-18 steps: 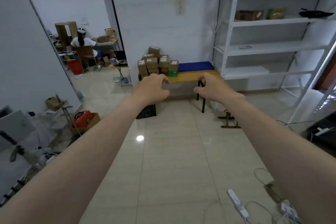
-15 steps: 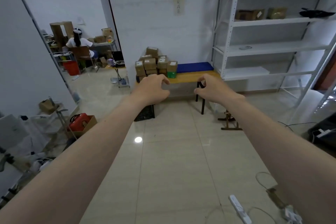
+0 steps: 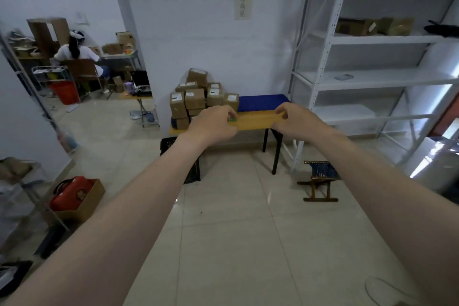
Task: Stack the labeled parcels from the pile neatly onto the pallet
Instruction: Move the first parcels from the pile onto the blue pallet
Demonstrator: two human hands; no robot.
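A pile of brown cardboard parcels with white labels is stacked on the left end of a wooden table against the far wall. A blue pallet lies on the table to the right of the pile. Both my arms stretch forward, still well short of the table. My left hand has loosely curled fingers and holds nothing; it overlaps the pile's lower right in the view. My right hand is also loosely curled and holds nothing, in front of the table's right end.
A white metal shelving unit stands to the right. A small wooden stool sits on the tiled floor, and a black crate is under the table. A box with a red bag lies left. A person sits in the back room.
The table, parcels and pallet appear larger and nearer, so I have moved toward them. Both hands stay raised and loosely curled, holding nothing.
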